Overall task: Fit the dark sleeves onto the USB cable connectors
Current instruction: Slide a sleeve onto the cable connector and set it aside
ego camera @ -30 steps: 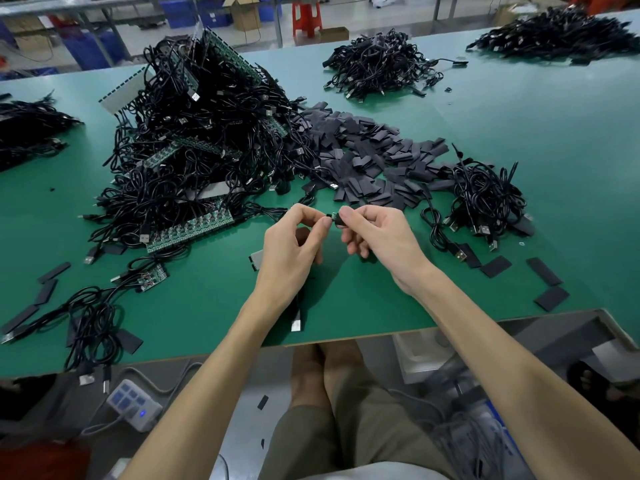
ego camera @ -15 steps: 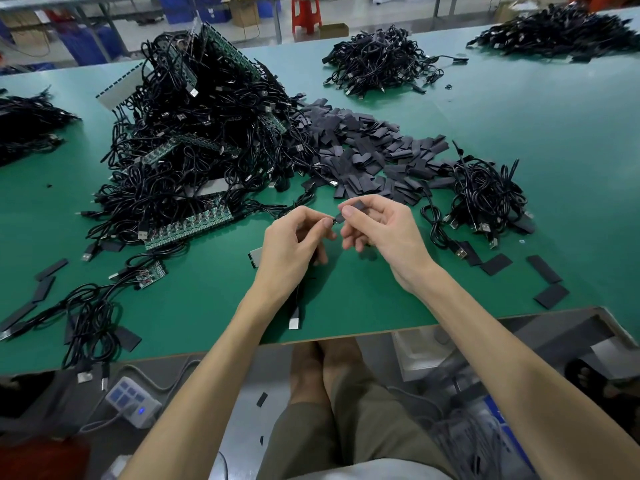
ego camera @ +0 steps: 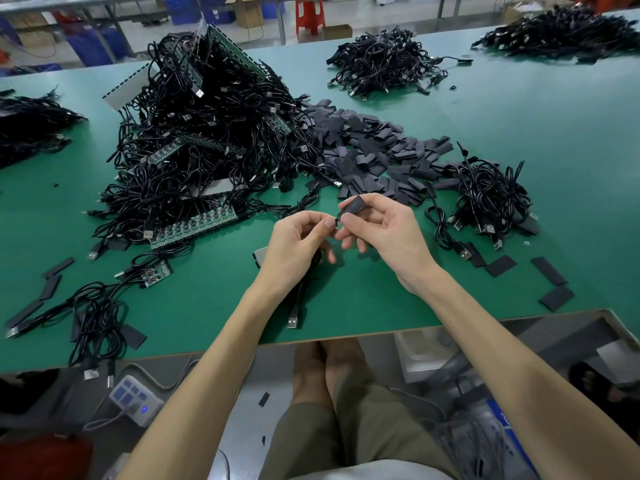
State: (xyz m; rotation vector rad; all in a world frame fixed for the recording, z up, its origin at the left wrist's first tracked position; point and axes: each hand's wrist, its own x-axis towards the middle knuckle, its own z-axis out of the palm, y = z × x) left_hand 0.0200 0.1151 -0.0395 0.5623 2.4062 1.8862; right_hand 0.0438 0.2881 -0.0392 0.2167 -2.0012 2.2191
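A green table [ego camera: 519, 133] bears circuit boards [ego camera: 194, 228]; below its near edge a power strip [ego camera: 133, 400] lies on the floor; beyond stand a red stool [ego camera: 310, 13], blue crates [ego camera: 90, 45] and a box [ego camera: 247, 10]

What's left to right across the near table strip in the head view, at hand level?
Loose flat sleeves → small circuit board → left hand → cable connector it pinches → dark sleeve → right hand holding it → USB plug → more flat sleeves.
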